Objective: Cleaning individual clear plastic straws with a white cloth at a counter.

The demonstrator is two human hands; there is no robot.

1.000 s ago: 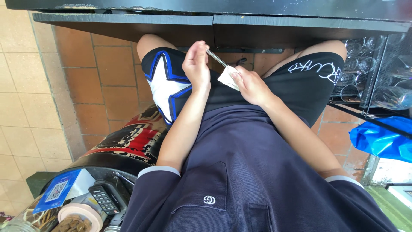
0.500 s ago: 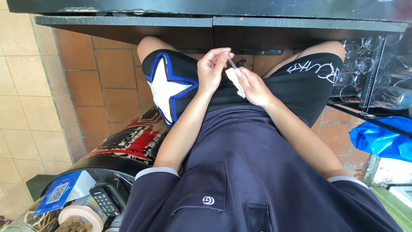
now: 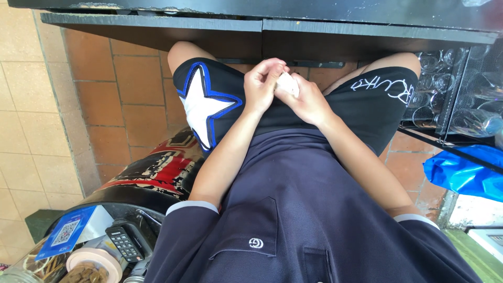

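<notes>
White paper scrap (image 3: pixel 288 83) sits pinched between my fingers, just below the dark table edge (image 3: pixel 262 32). My left hand (image 3: pixel 263 84) and right hand (image 3: pixel 306 100) both close on it, touching, over black shorts (image 3: pixel 367 99).

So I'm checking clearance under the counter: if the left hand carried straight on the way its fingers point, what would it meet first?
Probably the small white piece pinched between both hands, then the right hand. The left hand already touches it, fingers curled rightward; depth is unclear.

The dark table edge (image 3: pixel 262 31) hems the hands (image 3: pixel 283 89) overhead; open floor lies left.
</notes>
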